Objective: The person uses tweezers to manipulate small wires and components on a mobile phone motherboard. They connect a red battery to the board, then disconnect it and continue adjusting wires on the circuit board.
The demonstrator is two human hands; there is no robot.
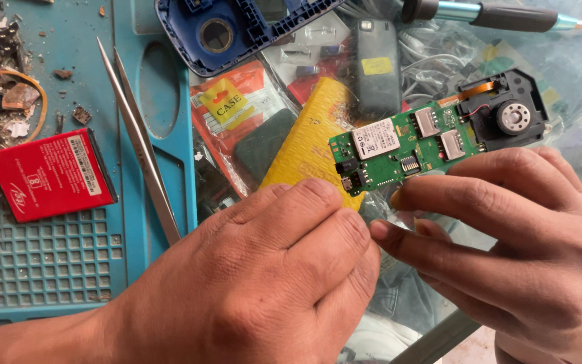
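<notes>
Head view, looking down at the table [69, 40]. We note the green circuit board [405, 145] right of centre in the frame, held up off the glass. Its long axis runs from lower left to upper right, ending in a black speaker module [506, 114] at the upper-right end. It lies just above both hands. The right hand [506, 249] is nearer: its fingers curl around the board's lower edge and grip it from beneath. The left hand [271, 276] sits at lower centre, fingers closed in a pinch that meets the right fingertips just below the board's lower-left end. We cannot tell what the pinch holds, if anything; the contact point is hidden behind the knuckles.

Left of frame: steel tweezers [139, 141] lie on the blue work mat [48, 256], a red battery [52, 174] beside them. Top of frame: a blue phone housing [237, 30] and a soldering iron [500, 13], both cut off by the edge.
</notes>
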